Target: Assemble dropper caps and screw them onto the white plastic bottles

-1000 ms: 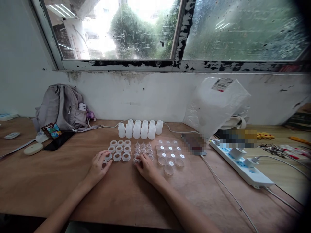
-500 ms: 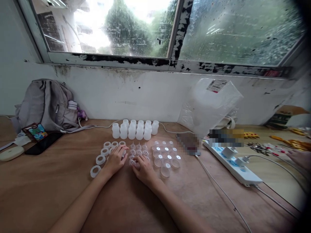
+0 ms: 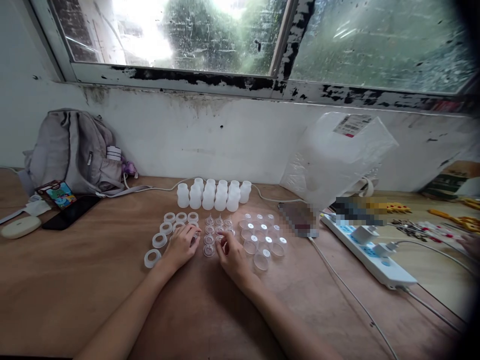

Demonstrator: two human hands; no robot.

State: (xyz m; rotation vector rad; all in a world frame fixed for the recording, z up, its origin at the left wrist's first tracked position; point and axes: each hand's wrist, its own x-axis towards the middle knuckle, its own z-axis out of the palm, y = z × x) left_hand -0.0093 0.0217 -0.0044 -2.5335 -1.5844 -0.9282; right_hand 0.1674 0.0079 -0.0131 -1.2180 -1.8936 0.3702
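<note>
Clear silicone bottle nipples stand in short rows at the middle of the table. My left hand rests to their left with its fingers spread over some white screw rings, hiding part of them. At the right side of the nipples is my right hand, thumb and fingers apart and slightly bent, its fingertips close to the nearer ones. Whether they touch cannot be made out. Clear domed caps lie right of this hand. Behind everything, small translucent white bottles stand upright in rows.
A grey backpack, a black phone and a cream round case lie at the left. Toward the right are a white power strip with cables, a clear plastic bag and a blurred-out device. Another person's hand shows at the right edge.
My right hand has shifted right and back from the front nipples, uncovering them. The left hand stays over the rings. The camera view has shifted slightly.
</note>
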